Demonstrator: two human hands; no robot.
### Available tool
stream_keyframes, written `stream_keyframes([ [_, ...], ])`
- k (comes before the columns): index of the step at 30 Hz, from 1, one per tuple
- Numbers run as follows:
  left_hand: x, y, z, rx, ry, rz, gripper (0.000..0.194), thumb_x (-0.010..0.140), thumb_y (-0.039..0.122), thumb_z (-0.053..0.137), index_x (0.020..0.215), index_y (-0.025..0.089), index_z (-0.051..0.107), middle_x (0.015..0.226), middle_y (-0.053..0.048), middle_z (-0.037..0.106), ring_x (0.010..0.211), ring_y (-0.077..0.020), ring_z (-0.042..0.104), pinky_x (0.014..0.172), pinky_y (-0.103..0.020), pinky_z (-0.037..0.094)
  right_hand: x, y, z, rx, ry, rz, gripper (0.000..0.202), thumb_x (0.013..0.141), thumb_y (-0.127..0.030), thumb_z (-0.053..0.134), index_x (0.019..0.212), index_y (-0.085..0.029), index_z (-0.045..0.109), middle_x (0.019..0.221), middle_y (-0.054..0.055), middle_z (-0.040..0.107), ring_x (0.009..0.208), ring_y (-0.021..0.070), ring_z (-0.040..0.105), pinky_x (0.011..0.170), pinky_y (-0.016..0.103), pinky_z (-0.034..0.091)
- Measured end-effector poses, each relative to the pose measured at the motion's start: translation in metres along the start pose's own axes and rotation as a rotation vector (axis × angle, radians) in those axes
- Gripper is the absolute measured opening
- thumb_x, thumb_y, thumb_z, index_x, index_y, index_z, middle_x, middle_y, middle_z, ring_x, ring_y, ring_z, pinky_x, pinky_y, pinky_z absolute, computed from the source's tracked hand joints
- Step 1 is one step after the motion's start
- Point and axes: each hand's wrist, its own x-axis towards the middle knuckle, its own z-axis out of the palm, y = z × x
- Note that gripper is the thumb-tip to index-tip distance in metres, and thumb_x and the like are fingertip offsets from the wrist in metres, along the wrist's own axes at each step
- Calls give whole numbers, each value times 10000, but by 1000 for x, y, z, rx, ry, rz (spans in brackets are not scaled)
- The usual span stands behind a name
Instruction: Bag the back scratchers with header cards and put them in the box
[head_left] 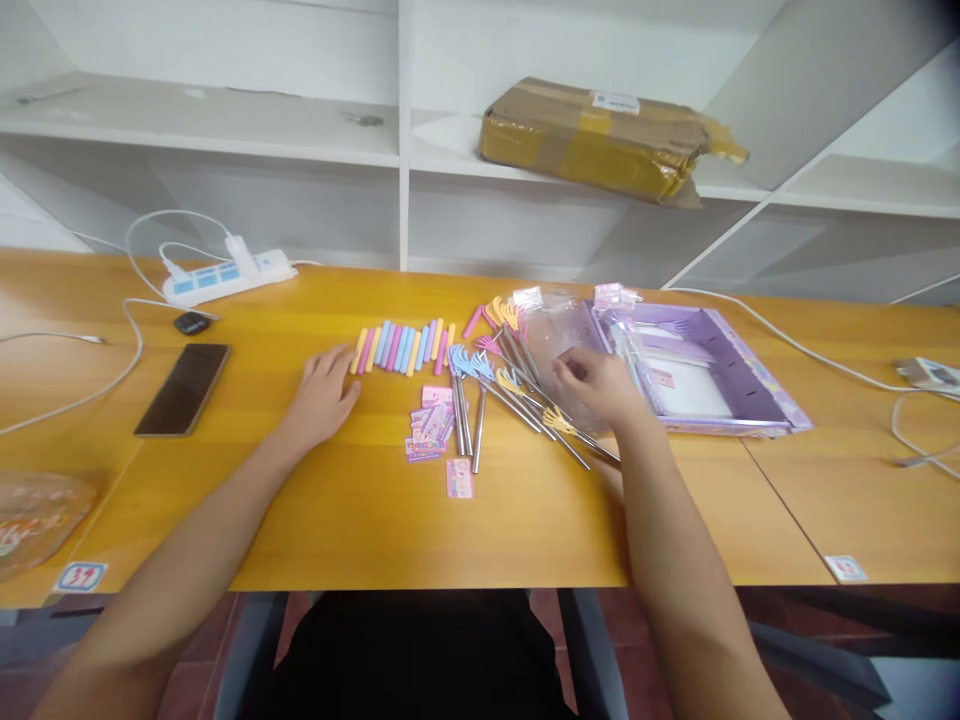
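Observation:
My left hand (322, 395) lies flat on the table with its fingers stretched out, the fingertips at the left end of a row of pastel tubes (401, 348) in yellow, pink, blue and purple. Over the right side of the pile, my right hand (600, 385) is closed with curled fingers; anything inside them is hidden. Beneath and left of it are several back scratchers (517, 385) with metal rods and small hand-shaped heads in blue, yellow and pink. Clear plastic bags (559, 325) lie just behind that hand. Small printed cards (431, 430) are heaped between my hands, with a single card (460, 479) nearer me.
An open purple box (750, 375) stands at right. To the left are a phone (184, 390), a black object (191, 322) and a power strip (229, 280) with cables. A taped carton (592, 140) sits on the shelf. A clear bag (41, 520) lies far left.

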Motion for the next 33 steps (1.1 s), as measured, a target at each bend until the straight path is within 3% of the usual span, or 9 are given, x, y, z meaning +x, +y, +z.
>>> stream_keyframes([
  [5, 3, -5, 2, 20, -12, -51, 485, 1070, 370, 436, 1475, 142, 577, 1551, -171, 583, 1428, -372, 486, 1233, -547, 387, 4, -9, 13, -33, -151, -61, 348, 1010, -486, 568, 808, -231, 693, 761, 50, 739, 654, 192, 607, 659, 312, 375],
  [9, 6, -4, -2, 15, 16, -116, 440, 1063, 419, 482, 1393, 166, 626, 1398, -171, 662, 1300, -362, 566, 1145, -522, 450, 5, -16, 15, -69, -181, -35, 357, 1029, -468, 522, 813, -231, 679, 785, 66, 739, 671, 205, 603, 670, 316, 361],
  [12, 6, -3, -3, 49, -6, -80, 435, 1071, 433, 476, 1411, 215, 636, 1397, -153, 665, 1280, -368, 553, 1118, -525, 447, 5, -21, 12, -75, -189, -19, 366, 1029, -476, 517, 802, -231, 666, 770, 65, 727, 661, 203, 583, 665, 319, 356],
  [15, 6, -2, -2, 54, -17, -73, 370, 1067, 424, 479, 1281, 215, 697, 1346, -154, 674, 1249, -370, 552, 1088, -521, 458, 3, -22, 4, -58, -184, 19, 402, 1024, -525, 534, 771, -235, 649, 730, 54, 700, 643, 194, 558, 656, 321, 357],
  [17, 6, -2, -3, 60, -8, -93, 312, 1058, 404, 489, 1157, 206, 709, 1282, -155, 680, 1200, -361, 568, 1057, -510, 476, 1, -19, -5, -5, -234, 75, 443, 966, -631, 626, 762, -238, 642, 694, 35, 670, 627, 186, 541, 640, 319, 366],
  [21, 5, -2, -5, 161, 6, -126, 172, 1013, 318, 517, 969, 216, 649, 1066, -143, 679, 1097, -354, 593, 979, -491, 509, -6, -6, -22, 121, -506, 180, 564, 665, -752, 887, 804, -244, 685, 638, -15, 602, 589, 162, 498, 572, 303, 367],
  [24, 3, 2, -9, 235, -6, -158, 105, 961, 264, 540, 1011, 207, 613, 1009, -149, 680, 1075, -374, 616, 914, -489, 531, -9, -2, -28, 96, -616, 260, 508, 625, -675, 931, 770, -238, 716, 635, -18, 597, 572, 149, 489, 537, 297, 354],
  [28, -3, 11, -14, 264, -34, -258, 307, 938, 257, 538, 1219, 142, 578, 1077, -208, 703, 1069, -404, 669, 832, -481, 551, -10, -5, -29, 103, -650, 292, 373, 718, -582, 884, 750, -234, 751, 669, 6, 655, 595, 156, 534, 548, 298, 386],
  [33, -7, 16, -21, 256, -122, -275, 374, 1028, 275, 395, 1321, 103, 553, 835, -158, 701, 728, -339, 696, 667, -428, 506, -7, -9, -26, 152, -543, 231, 480, 727, -683, 873, 735, -239, 688, 640, -9, 599, 588, 150, 487, 551, 302, 373],
])
